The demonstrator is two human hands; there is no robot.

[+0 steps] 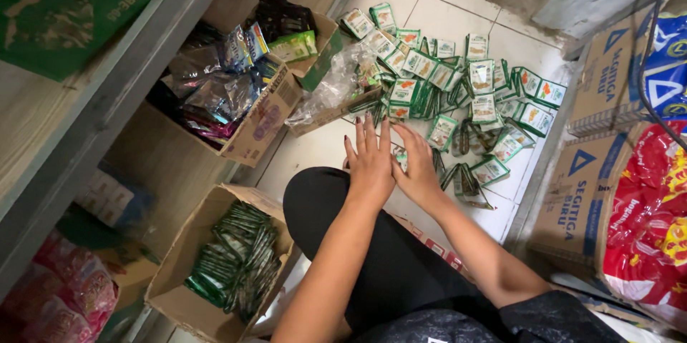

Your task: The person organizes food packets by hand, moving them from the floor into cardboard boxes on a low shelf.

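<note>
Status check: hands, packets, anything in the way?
Left hand and right hand flat, fingers spread, over small green-and-white sachets piled on white tiled floor. Nothing gripped. Open cardboard box of green sachets beside knee.

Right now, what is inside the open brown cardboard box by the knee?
The open brown cardboard box holds a dense pile of dark green foil sachets. The sachets cover its bottom, so anything beneath them cannot be seen.
</note>
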